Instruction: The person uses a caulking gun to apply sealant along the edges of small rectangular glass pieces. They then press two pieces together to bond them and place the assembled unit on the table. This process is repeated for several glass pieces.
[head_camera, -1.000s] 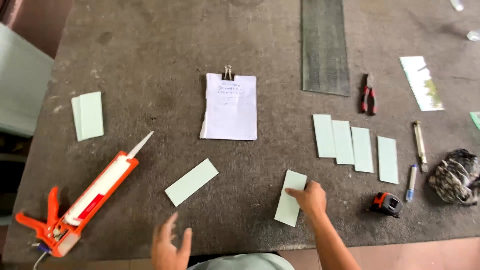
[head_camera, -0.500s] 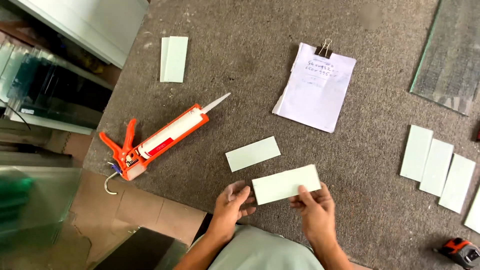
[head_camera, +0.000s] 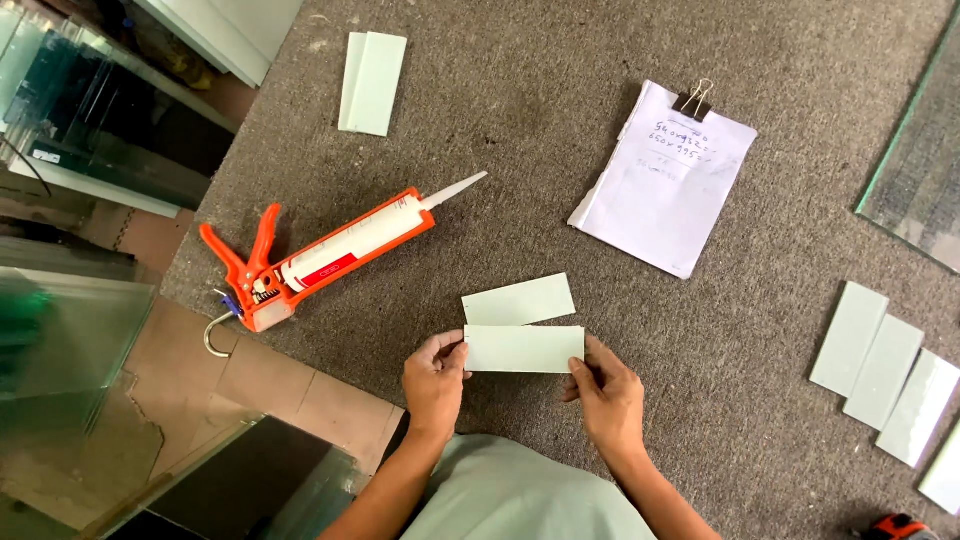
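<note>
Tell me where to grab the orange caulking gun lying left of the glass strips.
Probably by the trigger handle at the caulking gun's lower-left end, coming from the table edge. It lies flat, nozzle pointing up-right, and the handle's prongs splay clear of the tube.

Held glass strip (head_camera: 524, 349) now lies level beside second strip (head_camera: 519, 300).

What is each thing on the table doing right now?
Pale green rectangular glass strip: held at both ends by left hand and right hand.
Second pale green glass strip: lying flat, just beyond.
Orange caulking gun: lying on its side, untouched.
White clipped paper stack: clipped, lying flat.
</note>
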